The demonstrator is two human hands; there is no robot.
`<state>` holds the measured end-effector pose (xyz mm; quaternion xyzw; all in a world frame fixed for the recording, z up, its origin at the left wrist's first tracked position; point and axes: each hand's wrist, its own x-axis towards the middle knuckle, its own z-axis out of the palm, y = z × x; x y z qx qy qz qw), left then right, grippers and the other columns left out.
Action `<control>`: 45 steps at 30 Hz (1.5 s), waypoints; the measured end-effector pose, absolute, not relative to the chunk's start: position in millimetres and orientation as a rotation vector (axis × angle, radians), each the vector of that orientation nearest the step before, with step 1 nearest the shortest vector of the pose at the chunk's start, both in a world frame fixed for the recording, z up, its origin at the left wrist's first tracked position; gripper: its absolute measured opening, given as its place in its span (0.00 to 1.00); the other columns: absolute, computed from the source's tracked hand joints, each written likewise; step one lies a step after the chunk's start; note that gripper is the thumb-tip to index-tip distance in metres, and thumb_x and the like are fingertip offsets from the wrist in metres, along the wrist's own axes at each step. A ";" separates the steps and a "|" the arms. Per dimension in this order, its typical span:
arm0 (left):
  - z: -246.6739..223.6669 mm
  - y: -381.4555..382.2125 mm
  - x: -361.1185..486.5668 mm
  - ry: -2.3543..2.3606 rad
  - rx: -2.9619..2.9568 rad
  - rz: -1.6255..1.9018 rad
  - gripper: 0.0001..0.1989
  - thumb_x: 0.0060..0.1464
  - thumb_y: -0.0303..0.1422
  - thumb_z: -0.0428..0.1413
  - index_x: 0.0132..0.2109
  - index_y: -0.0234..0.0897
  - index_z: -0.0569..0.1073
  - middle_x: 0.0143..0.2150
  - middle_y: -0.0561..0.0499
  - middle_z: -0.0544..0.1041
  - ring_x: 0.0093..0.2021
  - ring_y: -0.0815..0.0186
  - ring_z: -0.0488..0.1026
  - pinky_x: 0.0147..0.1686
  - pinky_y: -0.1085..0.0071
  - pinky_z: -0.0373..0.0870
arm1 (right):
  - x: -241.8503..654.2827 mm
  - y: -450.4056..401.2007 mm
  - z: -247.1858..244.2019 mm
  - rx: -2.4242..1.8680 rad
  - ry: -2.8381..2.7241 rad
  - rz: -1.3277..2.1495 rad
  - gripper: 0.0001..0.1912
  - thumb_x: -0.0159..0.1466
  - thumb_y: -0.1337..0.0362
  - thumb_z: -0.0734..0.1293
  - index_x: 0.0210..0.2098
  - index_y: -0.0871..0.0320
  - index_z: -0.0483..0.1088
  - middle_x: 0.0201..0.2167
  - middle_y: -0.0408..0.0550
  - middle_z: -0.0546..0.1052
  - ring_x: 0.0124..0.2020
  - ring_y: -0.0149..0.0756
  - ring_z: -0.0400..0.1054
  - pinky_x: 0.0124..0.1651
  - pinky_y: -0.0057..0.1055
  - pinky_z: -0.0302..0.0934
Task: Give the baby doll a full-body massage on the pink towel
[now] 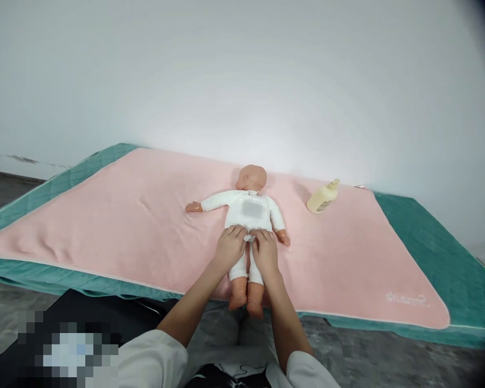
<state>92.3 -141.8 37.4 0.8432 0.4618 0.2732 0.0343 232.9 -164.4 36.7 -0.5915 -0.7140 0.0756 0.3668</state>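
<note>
A baby doll (248, 220) in a white suit lies with its bald head away from me, its arms spread and its bare feet towards me. It seems to be face down, with the head turned left and a grey patch on its back. My left hand (231, 248) rests on the left side of the doll's bottom, fingers laid over the cloth. On the other side lies my right hand (265, 250), its fingers also stretched over the doll. The fingertips of both hands come close together at the middle. Neither hand appears to grip anything.
Under the doll a pink blanket (145, 226) covers a green padded mattress (440, 237). A pale yellow pump bottle (322, 198) lies tilted to the right of the doll. Behind the bed rises a white wall (242, 81). At the lower left is a black object (117, 318), partly blurred out.
</note>
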 end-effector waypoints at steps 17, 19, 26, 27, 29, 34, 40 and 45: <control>47.1 -134.3 103.6 1.456 2.563 0.987 0.10 0.55 0.23 0.50 0.43 0.35 0.71 0.44 0.44 0.70 0.47 0.56 0.65 0.49 0.60 0.66 | 227.6 -154.2 37.8 -1.469 -1.765 0.043 0.18 0.60 0.75 0.57 0.46 0.61 0.71 0.44 0.54 0.71 0.48 0.43 0.61 0.54 0.40 0.57; 44.5 -134.2 104.0 1.458 2.533 1.036 0.12 0.55 0.23 0.49 0.46 0.35 0.70 0.46 0.43 0.70 0.49 0.57 0.65 0.51 0.59 0.65 | 227.3 -154.0 37.2 -1.448 -1.758 0.061 0.20 0.59 0.75 0.57 0.48 0.61 0.70 0.46 0.53 0.71 0.50 0.42 0.61 0.56 0.40 0.57; 41.9 -133.5 104.1 1.501 2.441 1.098 0.14 0.58 0.26 0.48 0.51 0.33 0.68 0.49 0.43 0.72 0.51 0.57 0.66 0.53 0.59 0.64 | 227.8 -151.6 33.5 -1.487 -1.803 0.087 0.21 0.62 0.73 0.57 0.52 0.60 0.69 0.50 0.53 0.71 0.53 0.41 0.61 0.58 0.40 0.55; 42.4 -133.6 104.1 1.512 2.445 1.062 0.14 0.59 0.26 0.48 0.51 0.34 0.68 0.49 0.43 0.72 0.50 0.57 0.66 0.52 0.59 0.64 | 227.9 -151.1 32.9 -1.499 -1.816 0.093 0.21 0.63 0.73 0.56 0.52 0.60 0.69 0.50 0.53 0.71 0.53 0.41 0.61 0.59 0.40 0.55; 43.6 -133.9 104.4 1.536 2.459 0.996 0.13 0.60 0.27 0.47 0.50 0.34 0.69 0.48 0.43 0.73 0.50 0.56 0.66 0.50 0.59 0.64 | 228.1 -150.2 32.1 -1.515 -1.833 0.101 0.20 0.64 0.72 0.56 0.52 0.61 0.70 0.50 0.54 0.72 0.53 0.41 0.61 0.59 0.40 0.56; 46.4 -133.7 105.7 1.572 2.484 0.915 0.12 0.61 0.29 0.46 0.48 0.35 0.71 0.46 0.43 0.74 0.48 0.56 0.67 0.48 0.58 0.65 | 228.6 -148.3 31.4 -1.519 -1.843 0.123 0.19 0.64 0.72 0.56 0.50 0.61 0.72 0.47 0.53 0.74 0.51 0.41 0.63 0.57 0.40 0.58; 44.9 -134.5 104.8 1.544 2.461 0.960 0.13 0.60 0.28 0.47 0.50 0.34 0.69 0.48 0.44 0.73 0.50 0.57 0.67 0.50 0.59 0.65 | 229.3 -152.1 31.5 -1.493 -1.837 0.069 0.20 0.63 0.72 0.56 0.51 0.60 0.72 0.48 0.53 0.73 0.52 0.41 0.63 0.58 0.40 0.58; 38.9 -136.6 103.9 1.524 2.429 1.116 0.18 0.59 0.27 0.47 0.56 0.31 0.64 0.55 0.40 0.69 0.57 0.57 0.63 0.57 0.58 0.61 | 228.7 -155.5 31.4 -1.464 -1.767 -0.005 0.20 0.64 0.71 0.56 0.53 0.61 0.70 0.54 0.55 0.69 0.57 0.42 0.58 0.61 0.44 0.55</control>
